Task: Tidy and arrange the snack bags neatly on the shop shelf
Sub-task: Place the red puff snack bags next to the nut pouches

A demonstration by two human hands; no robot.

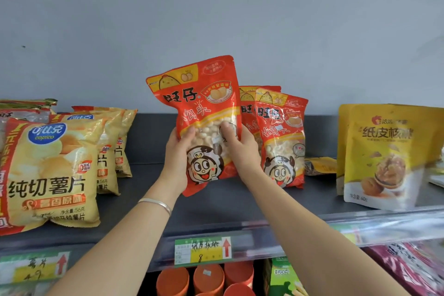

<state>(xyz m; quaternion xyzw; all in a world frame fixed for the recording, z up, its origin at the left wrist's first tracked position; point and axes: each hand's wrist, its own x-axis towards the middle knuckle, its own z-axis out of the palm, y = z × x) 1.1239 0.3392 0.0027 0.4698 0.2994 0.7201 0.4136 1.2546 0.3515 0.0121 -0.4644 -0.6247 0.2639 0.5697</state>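
Grey wall (216, 7) backs a dark shelf (216, 209). At mid-shelf both hands hold a red bag (204, 103) upright, its top leaning slightly left. The left hand (176, 161) grips the bag's left edge and the right hand (243, 151) its right edge, thumbs pressed on the clear window. Whether its bottom touches the shelf I cannot tell. Just right of this bag, partly behind it, stand two more red bags (281, 142). Yellow crisp bags (52, 175) stand to its left, yellow walnut bags (382, 158) well to its right. A price tag (203, 251) hangs below it.
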